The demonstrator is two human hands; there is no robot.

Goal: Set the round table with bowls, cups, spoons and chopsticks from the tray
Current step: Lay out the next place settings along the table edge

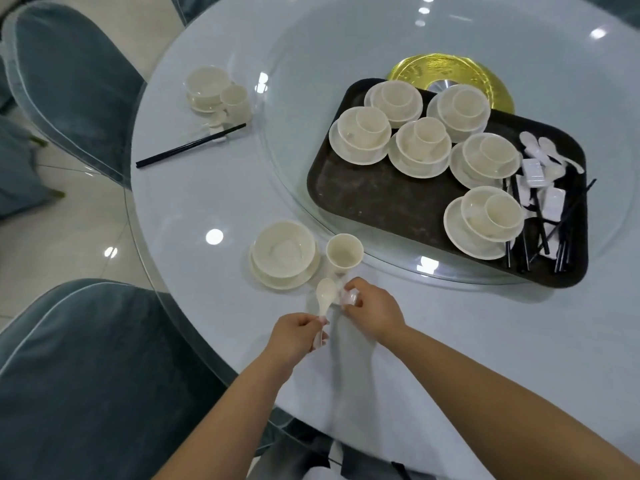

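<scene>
The white spoon (325, 295) is pinched by its handle in the left hand (298, 336), at 6 o'clock from the cup (344, 252). It should be lowered slowly onto the small white rest (349, 296), which is held between the curled fingers of the right hand (374, 306). The spoon looks glossy, smooth and probably slippery. The bowl (284, 249) stands at 10 o'clock, the tray (374, 195) at 1 o'clock.

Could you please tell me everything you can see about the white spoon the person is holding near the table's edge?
The spoon is a short white soup spoon, glossy like ceramic or plastic, with a deep oval scoop. The left hand pinches its handle end; the scoop points away towards the cup, hollow side up. It sits just right of the bowl. The right hand holds a small white piece beside its scoop; whether they touch is unclear.
</scene>
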